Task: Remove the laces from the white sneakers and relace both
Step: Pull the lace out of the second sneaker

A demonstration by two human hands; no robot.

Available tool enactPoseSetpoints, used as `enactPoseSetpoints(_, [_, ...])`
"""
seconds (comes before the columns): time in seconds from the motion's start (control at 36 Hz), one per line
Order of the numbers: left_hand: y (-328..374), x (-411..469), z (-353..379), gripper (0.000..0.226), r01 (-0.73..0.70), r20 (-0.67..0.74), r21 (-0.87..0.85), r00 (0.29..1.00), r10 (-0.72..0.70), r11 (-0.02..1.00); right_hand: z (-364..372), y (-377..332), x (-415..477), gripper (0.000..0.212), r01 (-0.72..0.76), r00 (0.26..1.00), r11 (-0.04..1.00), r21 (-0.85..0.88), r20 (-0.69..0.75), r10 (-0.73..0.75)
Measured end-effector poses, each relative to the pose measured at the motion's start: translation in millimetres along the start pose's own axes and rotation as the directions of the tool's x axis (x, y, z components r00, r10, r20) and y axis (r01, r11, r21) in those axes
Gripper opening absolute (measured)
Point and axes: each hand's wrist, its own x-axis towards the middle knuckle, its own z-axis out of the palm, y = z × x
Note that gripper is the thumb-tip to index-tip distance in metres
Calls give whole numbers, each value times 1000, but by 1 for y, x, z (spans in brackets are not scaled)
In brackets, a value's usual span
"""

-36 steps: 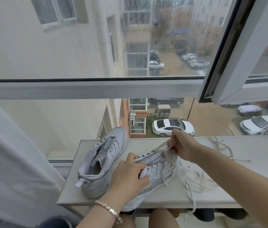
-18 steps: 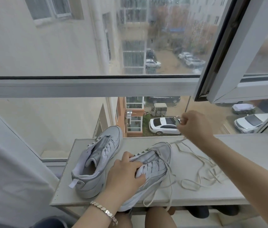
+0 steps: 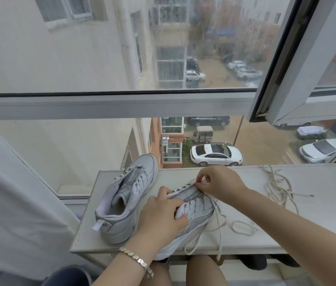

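Observation:
Two white sneakers lie on a pale board (image 3: 183, 244) at the window. The left sneaker (image 3: 126, 199) stands unlaced, toe toward the glass. My left hand (image 3: 163, 213) grips the collar of the right sneaker (image 3: 196, 209) and holds it down. Over that shoe's eyelets near the toe, my right hand (image 3: 216, 183) pinches its lace (image 3: 220, 221). The lace's slack trails in loops over the board and off its front edge. A second, loose lace (image 3: 276, 186) lies in a tangle at the board's right.
The window glass and its white frame (image 3: 121, 104) rise right behind the board. An open sash (image 3: 299, 65) hangs in at upper right. A white curtain (image 3: 14, 203) drapes along the left. My knees sit under the board's front edge.
My right hand, raised high with the lace pulled out half a second ago, has come back down to the right sneaker's eyelets. My left hand stays on the shoe.

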Motion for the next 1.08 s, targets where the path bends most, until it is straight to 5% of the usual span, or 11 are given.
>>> enactPoseSetpoints(0.28, [1, -1, 0, 22, -3, -14, 7, 1000, 3, 1000, 5, -2, 2, 17, 29, 997, 999, -27, -70, -31])
enactPoseSetpoints(0.47, [2, -1, -1, 19, -1, -17, 15, 1000, 1, 1000, 3, -2, 9, 21, 57, 996, 995, -85, 69, -51])
enactPoseSetpoints(0.78, [1, -1, 1, 21, -4, -22, 18, 1000, 5, 1000, 4, 3, 4, 7, 71, 997, 997, 8, -10, -71])
enactPoseSetpoints(1.08, [1, 1, 2, 20, -4, -30, 8, 1000, 4, 1000, 5, 4, 12, 20, 67, 995, 997, -30, 80, -65])
